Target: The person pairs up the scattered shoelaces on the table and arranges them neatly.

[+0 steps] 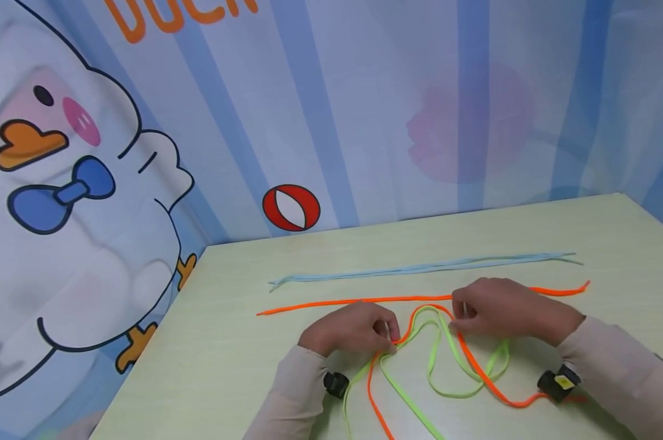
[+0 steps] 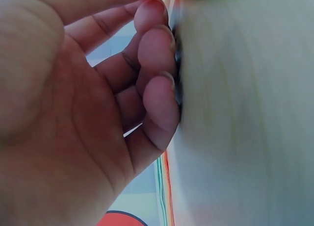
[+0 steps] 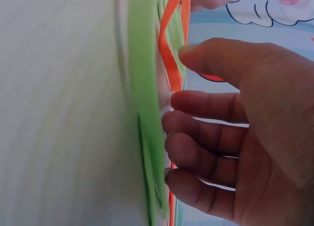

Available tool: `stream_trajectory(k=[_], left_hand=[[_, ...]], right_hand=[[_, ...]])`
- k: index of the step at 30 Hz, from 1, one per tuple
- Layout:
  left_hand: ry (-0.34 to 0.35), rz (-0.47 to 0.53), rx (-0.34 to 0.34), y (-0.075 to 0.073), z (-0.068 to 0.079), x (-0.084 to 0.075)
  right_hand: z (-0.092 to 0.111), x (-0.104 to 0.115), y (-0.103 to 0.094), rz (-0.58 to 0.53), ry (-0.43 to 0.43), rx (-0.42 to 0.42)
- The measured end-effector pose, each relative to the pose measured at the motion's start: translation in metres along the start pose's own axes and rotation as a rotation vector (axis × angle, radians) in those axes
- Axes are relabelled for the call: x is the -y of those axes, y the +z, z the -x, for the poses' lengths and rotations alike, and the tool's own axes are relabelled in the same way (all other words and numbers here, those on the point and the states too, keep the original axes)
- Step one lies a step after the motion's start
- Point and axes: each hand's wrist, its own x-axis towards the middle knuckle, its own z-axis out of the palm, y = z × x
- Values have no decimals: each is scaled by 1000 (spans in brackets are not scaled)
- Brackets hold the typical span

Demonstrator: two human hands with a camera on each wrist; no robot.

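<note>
Green lace (image 1: 456, 396) and orange lace (image 1: 477, 365) cross on our tabletop (image 1: 216, 348)!

Light, limp and flat, we judge, liable to slide and twist, so pinch near a crossing. Our left grip (image 1: 353, 330) pinches both; our right grip (image 1: 504, 308) gapes beside the orange, thumb and finger apart. Just beyond lies a straight orange cord (image 1: 386, 299), then pale-blue laces (image 1: 424, 267), then the duck backdrop (image 1: 364, 91).

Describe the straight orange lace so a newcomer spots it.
On the pale tabletop, find the long pale blue laces farthest back. The straight orange fabric lace lies nearer, partly hidden by the right hand. Unlike the curving orange lace in front, it runs nearly straight.
</note>
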Motion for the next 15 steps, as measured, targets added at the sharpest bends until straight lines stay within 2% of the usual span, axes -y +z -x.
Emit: stream_trajectory(k=[6, 15], left_hand=[[20, 11, 3, -1, 1, 1], [3, 58, 4, -4, 2, 3]], right_hand=[[4, 6, -1, -3, -29, 13], [5, 7, -2, 21, -13, 35]])
